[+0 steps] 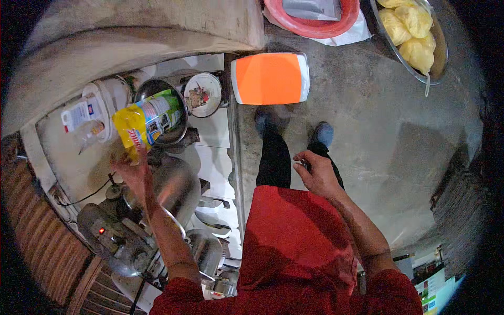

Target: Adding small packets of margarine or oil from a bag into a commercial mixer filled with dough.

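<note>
On the left, my left hand [135,176] grips the lower end of a yellow, blue and green printed plastic pouch [149,123]. The pouch is tilted above a dark round pan [178,131] on the counter, covering part of it. My right hand [317,176] is in front of my body above the floor, with thumb and fingers curled close together. Something small may be between those fingertips; I cannot make it out. Beside the pan sits a white round bowl [203,84] with scraps in it. A white printed packet [81,116] lies past the pouch.
Metal pots [205,249] and a knife [215,226] lie along the counter near my left arm. An orange and white box [270,79] stands on the floor by my feet. Farther off are a red basin [346,23] and a metal basin [441,58] holding yellow filled bags [415,31].
</note>
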The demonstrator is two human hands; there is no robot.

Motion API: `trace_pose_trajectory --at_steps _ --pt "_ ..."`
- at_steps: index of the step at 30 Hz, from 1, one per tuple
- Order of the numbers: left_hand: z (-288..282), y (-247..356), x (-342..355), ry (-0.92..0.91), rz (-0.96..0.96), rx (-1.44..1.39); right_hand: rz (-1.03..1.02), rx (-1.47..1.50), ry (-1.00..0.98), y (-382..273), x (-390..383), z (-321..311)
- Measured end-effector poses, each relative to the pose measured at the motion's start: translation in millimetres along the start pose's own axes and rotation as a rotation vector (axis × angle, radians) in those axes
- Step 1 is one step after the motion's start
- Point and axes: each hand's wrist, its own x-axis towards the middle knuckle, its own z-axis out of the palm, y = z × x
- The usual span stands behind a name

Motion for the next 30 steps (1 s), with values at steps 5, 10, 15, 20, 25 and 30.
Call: trace_pose_trajectory --at_steps 5,10,15,20,25,30 --pt "5 -25 38 -0.398 -0.069 -0.086 0.002 0.008 0.052 -1 -28 -10" --pt "7 -33 50 -0.367 0.234 -0.094 0.061 0.059 0.1 -4 -47 -16" --pt "2 -12 51 -0.381 0.04 -0.055 0.027 0.086 0.12 -9 -52 -21" --pt "-7 10 48 -0.357 0.145 0.059 0.01 0.101 0.152 -15 -51 -22" --pt "-15 19 50 -0.362 0.117 0.05 0.007 0.116 0.156 -18 -49 -24" --pt "-13 13 58 -0.366 0.139 0.252 0.079 0.09 0.095 -21 -48 -28"
